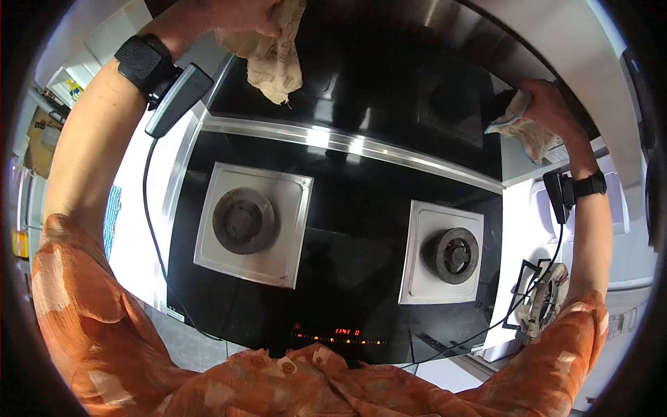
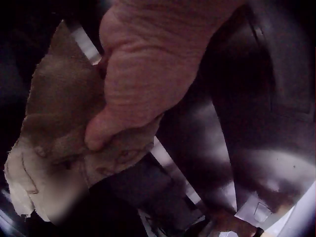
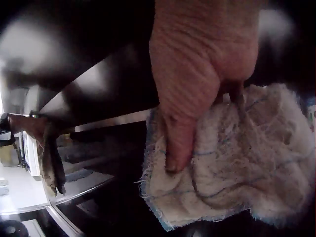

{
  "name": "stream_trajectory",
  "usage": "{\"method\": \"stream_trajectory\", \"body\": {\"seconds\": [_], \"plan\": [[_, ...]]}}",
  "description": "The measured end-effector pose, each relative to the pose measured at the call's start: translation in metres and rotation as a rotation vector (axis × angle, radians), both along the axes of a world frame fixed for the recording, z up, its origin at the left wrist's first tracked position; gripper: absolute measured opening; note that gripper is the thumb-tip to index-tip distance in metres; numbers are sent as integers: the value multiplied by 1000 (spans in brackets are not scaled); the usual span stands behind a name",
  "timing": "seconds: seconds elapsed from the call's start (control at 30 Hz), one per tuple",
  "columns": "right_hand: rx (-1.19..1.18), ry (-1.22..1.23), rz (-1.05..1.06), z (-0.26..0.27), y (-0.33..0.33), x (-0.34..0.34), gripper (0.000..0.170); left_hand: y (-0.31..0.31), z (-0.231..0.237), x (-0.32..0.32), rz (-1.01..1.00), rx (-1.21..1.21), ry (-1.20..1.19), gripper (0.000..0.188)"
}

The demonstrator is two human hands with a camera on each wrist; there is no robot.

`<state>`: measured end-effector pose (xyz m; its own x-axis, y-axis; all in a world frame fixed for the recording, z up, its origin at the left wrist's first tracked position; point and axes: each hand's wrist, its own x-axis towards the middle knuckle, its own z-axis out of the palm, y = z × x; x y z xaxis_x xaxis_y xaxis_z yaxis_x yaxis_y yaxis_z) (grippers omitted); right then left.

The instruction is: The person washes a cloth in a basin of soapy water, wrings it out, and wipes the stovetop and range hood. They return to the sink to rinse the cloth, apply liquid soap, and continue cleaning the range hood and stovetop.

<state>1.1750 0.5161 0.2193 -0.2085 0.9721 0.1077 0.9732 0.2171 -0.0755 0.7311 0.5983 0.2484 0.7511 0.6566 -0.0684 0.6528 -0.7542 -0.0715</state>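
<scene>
At the upper left of the head view, my left hand (image 1: 240,17) grips a beige rag (image 1: 274,66) that hangs down over the dark glossy panel. The left wrist view shows the thumb of this hand (image 2: 148,69) pressed onto the frayed rag (image 2: 59,118), with the other fingers hidden behind. Far to the right, my right hand (image 1: 552,115) holds a whitish cloth (image 1: 531,139) below the range hood. Blue lines and a blue frayed edge show on this cloth (image 3: 237,163) in the right wrist view, where the thumb of the hand (image 3: 202,64) lies over it.
Below the hands lies a black glass cooktop (image 1: 347,257) with a left burner (image 1: 243,221) and a right burner (image 1: 455,256) on steel plates. Red digits glow at its front edge. A loose pan support (image 1: 545,295) lies at the right. Cables hang from both wrists.
</scene>
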Motion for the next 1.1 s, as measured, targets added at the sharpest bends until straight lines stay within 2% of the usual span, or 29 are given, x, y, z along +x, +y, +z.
{"method": "stream_trajectory", "body": {"seconds": [0.07, 0.13, 0.2, 0.27, 0.37, 0.43, 0.47, 0.5, 0.53, 0.57, 0.6, 0.63, 0.67, 0.7, 0.73, 0.8, 0.83, 0.87, 0.93, 0.97, 1.0, 1.07, 1.1], "plan": [[63, -68, 62, -1, -1, 8, 32, -4, 2, 4, 9, -18, -16, 30], [-89, -69, -22, 3, 0, 11, 53, -14, 3, 8, 24, -43, -58, 28], [-103, -79, -38, 5, 1, 17, 52, -26, 4, 13, 43, -71, -98, 26], [26, -95, -65, 11, -5, 19, 51, -36, 4, 16, 61, -97, -148, 25], [-101, -13, -84, 11, -20, 16, 55, -37, 6, 17, 100, -108, -195, 26], [-169, 48, -76, 3, -29, 25, 58, -30, 3, 11, 256, -158, -144, 30], [-39, 24, 18, -1, -37, 36, 62, -31, 2, 10, 269, -162, -138, 30], [97, -2, 111, -2, -45, 47, 66, -33, 2, 9, 175, -69, -120, 29], [99, -2, 127, -5, -52, 62, 66, -36, 3, 3, 84, 27, -105, 28], [40, 189, 93, -9, -59, 80, 66, -40, -4, -4, 0, 30, -230, 27], [-21, 377, 58, -11, -67, 87, 66, -45, -1, -6, 12, 38, -230, 27], [-17, 375, 70, -7, -77, 74, 66, -52, 2, -5, -151, 98, -248, 24], [45, 365, 43, -1, -91, 51, 59, -58, 4, -5, -318, 161, -263, 21], [105, 353, 12, 3, -104, 34, 52, -50, -6, -13, -468, 214, -378, 15], [114, 350, 17, 9, -114, 26, 52, -59, -1, -14, -465, 225, -379, 15], [-21, 341, -61, 16, -127, 13, 47, -74, 4, -15, -425, 151, -436, 9], [35, 378, -50, 11, -132, 6, 35, -73, -1, -16, -461, 51, -547, 11], [38, 375, -42, 14, -137, 0, 35, -79, 1, -23, -455, 57, -549, 11], [112, 233, 3, 21, -152, -13, 27, -106, 11, -37, -191, 11, -368, 10], [168, 278, 28, 18, -157, -29, 34, -113, 10, -47, -198, 6, -415, 9], [190, 301, 30, 22, -170, -30, 34, -121, 23, -47, -201, 25, -390, 9], [188, 225, 47, 29, -180, -52, 36, -127, 23, -73, -359, 6, -513, 10], [178, 225, 69, 30, -182, -59, 37, -136, 26, -85, -339, 7, -506, 10]]}}
